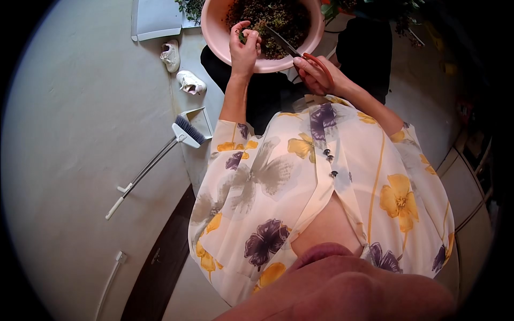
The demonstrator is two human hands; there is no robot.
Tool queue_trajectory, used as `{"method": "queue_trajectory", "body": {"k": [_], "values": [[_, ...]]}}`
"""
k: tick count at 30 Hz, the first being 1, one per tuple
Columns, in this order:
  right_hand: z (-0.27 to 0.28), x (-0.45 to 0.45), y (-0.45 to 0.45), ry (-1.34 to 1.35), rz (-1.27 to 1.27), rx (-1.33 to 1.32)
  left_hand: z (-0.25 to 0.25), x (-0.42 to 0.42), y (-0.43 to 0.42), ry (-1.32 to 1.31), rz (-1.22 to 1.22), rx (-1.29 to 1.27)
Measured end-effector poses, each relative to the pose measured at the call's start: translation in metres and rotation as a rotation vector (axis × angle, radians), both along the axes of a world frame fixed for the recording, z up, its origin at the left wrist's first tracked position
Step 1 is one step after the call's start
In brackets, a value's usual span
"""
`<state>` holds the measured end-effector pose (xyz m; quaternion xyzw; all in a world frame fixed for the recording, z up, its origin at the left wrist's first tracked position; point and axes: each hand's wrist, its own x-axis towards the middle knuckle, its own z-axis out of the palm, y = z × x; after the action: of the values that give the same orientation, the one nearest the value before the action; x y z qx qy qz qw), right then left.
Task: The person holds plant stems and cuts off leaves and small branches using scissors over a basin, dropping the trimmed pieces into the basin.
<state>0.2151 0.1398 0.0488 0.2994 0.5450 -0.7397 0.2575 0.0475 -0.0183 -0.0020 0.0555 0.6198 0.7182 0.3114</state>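
Note:
My right hand [318, 75] is closed round the orange-red handles of a pair of scissors [282, 41]. Their dark blades point up and left, over the basin. Facing them, my left hand [246, 49] is closed in a pinch, with a bit of green sprig [242, 37] showing at its fingers. Below both hands is a pale pink basin [215, 49], set between my dark-trousered legs. Inside it lies a heap of small reddish-brown clusters [276, 18] mixed with green bits. The blade tips are close to my left fingers, apart from the sprig as far as I can see.
White shoes [191, 82] stand on the floor left of the basin. Nearby lie a long-handled brush [188, 131] and a dustpan [201, 119]. Farther up are a white tray-like box [155, 21] and green cuttings [191, 8]. Leafy stems [409, 27] show at the upper right.

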Motion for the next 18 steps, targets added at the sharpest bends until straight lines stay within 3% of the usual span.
{"method": "queue_trajectory", "body": {"k": [2, 4, 7, 14, 16, 18], "values": [[-0.004, 0.004, 0.009, -0.004, -0.018, -0.11, -0.003, -0.005, -0.006, -0.02, 0.006, 0.004], [-0.002, 0.006, 0.019, 0.0, -0.034, -0.211, -0.007, -0.023, -0.015, -0.267, -0.028, 0.178], [-0.003, 0.019, 0.027, -0.081, -0.079, -0.352, -0.006, -0.046, -0.016, -0.393, -0.055, 0.264], [0.002, 0.036, 0.029, -0.125, -0.157, -0.282, -0.029, -0.106, 0.039, -0.543, -0.343, 0.407], [0.004, 0.037, 0.028, -0.127, -0.177, -0.278, -0.019, -0.105, 0.068, -0.305, -0.275, -0.114], [0.005, 0.039, 0.027, -0.114, -0.203, -0.309, -0.04, -0.118, 0.087, -0.176, -0.373, -0.223]]}}
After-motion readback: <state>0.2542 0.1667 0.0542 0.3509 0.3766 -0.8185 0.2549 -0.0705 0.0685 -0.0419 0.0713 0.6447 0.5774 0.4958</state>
